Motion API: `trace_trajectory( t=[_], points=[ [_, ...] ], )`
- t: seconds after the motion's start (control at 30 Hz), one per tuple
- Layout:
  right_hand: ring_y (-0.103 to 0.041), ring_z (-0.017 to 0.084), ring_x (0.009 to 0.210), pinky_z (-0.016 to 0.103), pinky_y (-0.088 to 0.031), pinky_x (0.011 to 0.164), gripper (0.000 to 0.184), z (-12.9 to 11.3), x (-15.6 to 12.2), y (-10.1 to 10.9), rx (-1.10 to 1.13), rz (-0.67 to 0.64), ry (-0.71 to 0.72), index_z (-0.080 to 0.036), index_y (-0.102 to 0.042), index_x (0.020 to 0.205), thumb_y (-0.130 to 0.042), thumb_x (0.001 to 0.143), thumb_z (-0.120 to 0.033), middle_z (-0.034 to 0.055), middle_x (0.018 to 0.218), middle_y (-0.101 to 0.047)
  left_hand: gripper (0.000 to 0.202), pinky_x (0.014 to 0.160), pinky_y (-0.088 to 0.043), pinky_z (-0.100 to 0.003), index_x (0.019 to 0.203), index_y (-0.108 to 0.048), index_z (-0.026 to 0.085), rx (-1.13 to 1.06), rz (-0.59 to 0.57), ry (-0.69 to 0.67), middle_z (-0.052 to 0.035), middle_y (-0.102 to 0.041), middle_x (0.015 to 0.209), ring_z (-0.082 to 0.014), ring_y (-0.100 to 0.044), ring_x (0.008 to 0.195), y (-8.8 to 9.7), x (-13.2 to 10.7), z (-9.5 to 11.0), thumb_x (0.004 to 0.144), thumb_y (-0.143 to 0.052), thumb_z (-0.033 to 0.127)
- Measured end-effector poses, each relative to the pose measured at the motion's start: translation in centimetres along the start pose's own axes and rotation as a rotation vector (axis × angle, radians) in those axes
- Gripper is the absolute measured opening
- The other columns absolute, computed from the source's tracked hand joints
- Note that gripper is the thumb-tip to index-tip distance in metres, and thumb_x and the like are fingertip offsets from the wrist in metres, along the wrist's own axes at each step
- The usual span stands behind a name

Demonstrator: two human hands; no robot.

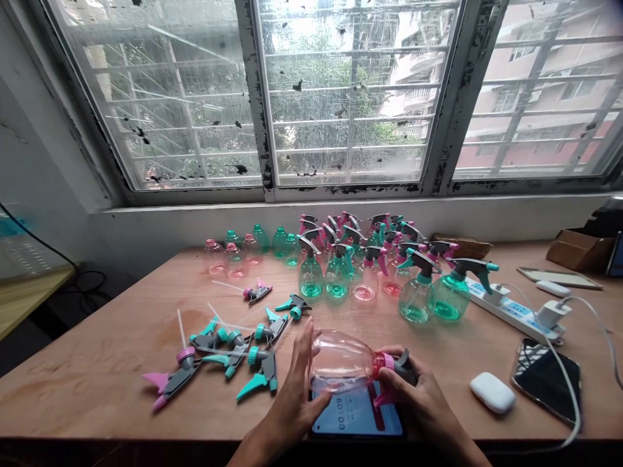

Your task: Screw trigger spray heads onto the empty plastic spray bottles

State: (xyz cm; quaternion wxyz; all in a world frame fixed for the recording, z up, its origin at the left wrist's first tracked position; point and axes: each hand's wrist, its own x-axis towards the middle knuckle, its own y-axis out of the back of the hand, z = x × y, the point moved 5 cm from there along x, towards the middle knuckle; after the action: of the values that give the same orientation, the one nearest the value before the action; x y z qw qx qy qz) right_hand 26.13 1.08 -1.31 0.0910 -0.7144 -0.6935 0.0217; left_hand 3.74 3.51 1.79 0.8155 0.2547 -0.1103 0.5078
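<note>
Here, at the table [97, 389] edge, left hand [292, 399] and right hand [421, 405] fingers grip a pink bottle [341, 363] above the phone [357, 416].

I count seven loose spray heads [260, 376]: five teal and two pink. At the back stand seven bottles without heads [235, 261], three pink and four green as far as I can tell. The capped bottles [337, 275] crowd too tightly for an exact count: six in front, more behind. I hold one pink bottle [341, 363]. There are two phones [545, 383], one power strip [511, 310] with two chargers [549, 312], and one white case [492, 392].
</note>
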Motion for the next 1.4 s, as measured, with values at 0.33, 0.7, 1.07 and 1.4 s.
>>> trace_trajectory(
  t=[0.33,0.7,1.07,1.4],
  points=[
    [-0.067,0.023,0.070,0.031,-0.053,0.065,0.033,-0.22,-0.06,-0.03,-0.021,-0.010,0.016,-0.019,-0.069,0.095,-0.079,0.078,-0.045,0.0021,0.078,-0.072,0.096,0.120,-0.022,-0.056,0.158,0.001,0.034,-0.184,-0.087,0.087,-0.0089,0.000,0.168,-0.0383,-0.012,0.152,-0.22,-0.28,0.04,0.089,-0.064,0.055],
    [-0.067,0.023,0.071,0.031,-0.052,0.066,0.035,-0.19,-0.05,-0.07,-0.028,-0.015,0.014,-0.018,-0.070,0.096,-0.079,0.077,-0.046,0.0030,0.079,-0.072,0.101,0.121,-0.011,-0.060,0.157,0.009,0.036,-0.122,-0.093,0.030,-0.0089,0.002,0.168,-0.0364,-0.003,0.153,-0.25,-0.41,-0.41,0.090,-0.067,0.047],
    [-0.065,0.023,0.066,0.030,-0.053,0.060,0.034,-0.65,-0.35,-0.28,-0.070,-0.044,0.024,-0.018,-0.072,0.089,-0.079,0.076,-0.048,0.0039,0.073,-0.071,0.110,0.121,-0.005,-0.060,0.156,0.014,0.035,-0.070,-0.082,-0.003,-0.0109,0.000,0.168,-0.0356,0.000,0.153,-0.12,-0.51,0.19,0.087,-0.071,0.047],
    [-0.064,0.020,0.068,0.028,-0.051,0.063,0.031,-0.12,-0.09,0.43,-0.018,0.013,0.025,-0.018,-0.072,0.094,-0.078,0.080,-0.045,0.0022,0.076,-0.071,0.079,0.122,-0.018,-0.054,0.157,-0.005,0.039,0.044,-0.046,-0.011,-0.0052,-0.007,0.168,-0.0317,-0.005,0.154,0.07,-0.22,-0.45,0.097,-0.057,0.037]
  ],
)
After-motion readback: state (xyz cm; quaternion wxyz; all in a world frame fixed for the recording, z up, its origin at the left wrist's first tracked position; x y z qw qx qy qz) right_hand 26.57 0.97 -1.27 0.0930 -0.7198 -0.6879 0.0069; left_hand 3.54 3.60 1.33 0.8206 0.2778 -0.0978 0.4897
